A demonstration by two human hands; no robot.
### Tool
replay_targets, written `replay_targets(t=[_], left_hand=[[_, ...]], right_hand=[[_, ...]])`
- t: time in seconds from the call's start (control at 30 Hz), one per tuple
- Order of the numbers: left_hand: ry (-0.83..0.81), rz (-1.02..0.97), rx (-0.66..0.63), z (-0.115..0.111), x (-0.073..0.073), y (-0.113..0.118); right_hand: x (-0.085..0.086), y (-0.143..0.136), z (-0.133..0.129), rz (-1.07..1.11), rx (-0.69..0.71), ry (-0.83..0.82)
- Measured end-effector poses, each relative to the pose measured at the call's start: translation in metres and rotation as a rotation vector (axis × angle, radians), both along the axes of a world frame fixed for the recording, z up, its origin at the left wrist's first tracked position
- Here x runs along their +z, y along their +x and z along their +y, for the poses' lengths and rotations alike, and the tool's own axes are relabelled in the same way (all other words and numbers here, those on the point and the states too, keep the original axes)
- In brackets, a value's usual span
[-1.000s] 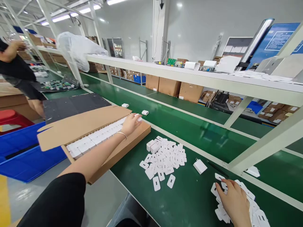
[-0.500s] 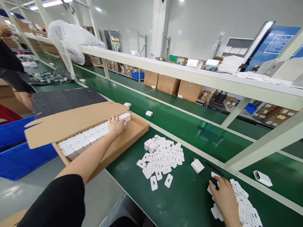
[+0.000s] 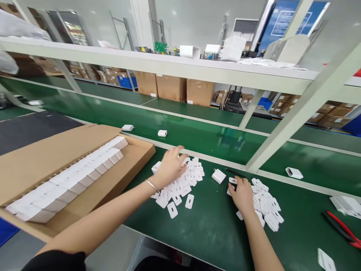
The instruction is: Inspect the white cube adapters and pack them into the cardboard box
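My left hand hovers with fingers apart over a heap of small white slotted end plates; no object shows in it. Part of that heap and a white block beside it are hidden by the hand. My right hand rests at the left side of a second heap of white plates, thumb and forefinger apart near one loose plate. Between the hands lies a white plug charger with its prongs showing. On the left, a cardboard box holds rows of white charger blocks.
Behind the hands runs a green conveyor with two white chargers and an open white housing. A dark thin tool lies by the rail. Red-handled pliers lie at right. A slanted post supports the shelf.
My left hand has left the charger blocks in the box and moved right, over the heap of plates. The view has turned right. My right hand stays at its heap.
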State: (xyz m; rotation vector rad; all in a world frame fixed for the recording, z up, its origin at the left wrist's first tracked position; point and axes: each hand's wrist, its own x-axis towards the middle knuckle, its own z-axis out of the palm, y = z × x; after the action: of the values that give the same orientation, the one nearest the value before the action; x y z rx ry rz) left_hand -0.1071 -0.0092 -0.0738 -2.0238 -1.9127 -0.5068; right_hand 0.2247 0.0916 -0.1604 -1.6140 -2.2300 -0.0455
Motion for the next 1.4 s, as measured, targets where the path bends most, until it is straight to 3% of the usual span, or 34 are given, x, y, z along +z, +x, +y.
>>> replay_targets(t=[0.07, 0.17, 0.3, 0.47, 0.7, 0.77, 0.9, 0.97, 1.13, 1.27, 1.4], left_hand=[[-0.159, -0.082, -0.189, 0.014, -0.008, 0.051], [-0.305, -0.126, -0.274, 0.034, -0.026, 0.108], [-0.327, -0.167, -0.253, 0.056, -0.045, 0.139], [-0.326, -0.300, -0.321, 0.066, -0.052, 0.137], [-0.324, -0.690, -0.340, 0.057, -0.047, 0.108], [-0.367, -0.901, -0.362, 0.047, -0.047, 0.100], [-0.461, -1.508, -0.378, 0.021, -0.050, 0.095], [-0.442, -1.624, -0.384, 0.012, -0.054, 0.096], [-0.320, -1.664, -0.418, 0.005, -0.066, 0.098], [-0.394, -1.544, -0.389, 0.000, -0.072, 0.098], [-0.445, -1.452, -0.343, -0.008, -0.068, 0.099]], right_hand=[[0.000, 0.002, 0.000, -0.011, -0.013, 0.018], [0.004, 0.010, 0.001, -0.029, -0.015, 0.038], [0.010, 0.021, 0.005, -0.023, -0.004, 0.029], [0.012, 0.019, 0.008, 0.030, 0.020, -0.004], [0.016, 0.016, -0.002, 0.049, 0.100, -0.085], [0.018, 0.019, -0.003, 0.068, 0.128, -0.108], [0.020, 0.024, 0.001, 0.132, 0.171, -0.140], [0.021, 0.024, 0.003, 0.169, 0.175, -0.138], [0.029, 0.013, -0.004, 0.292, 0.182, -0.078], [0.040, -0.010, -0.030, 0.467, 0.283, 0.024], [0.045, -0.030, -0.057, 0.452, 0.446, 0.070]])
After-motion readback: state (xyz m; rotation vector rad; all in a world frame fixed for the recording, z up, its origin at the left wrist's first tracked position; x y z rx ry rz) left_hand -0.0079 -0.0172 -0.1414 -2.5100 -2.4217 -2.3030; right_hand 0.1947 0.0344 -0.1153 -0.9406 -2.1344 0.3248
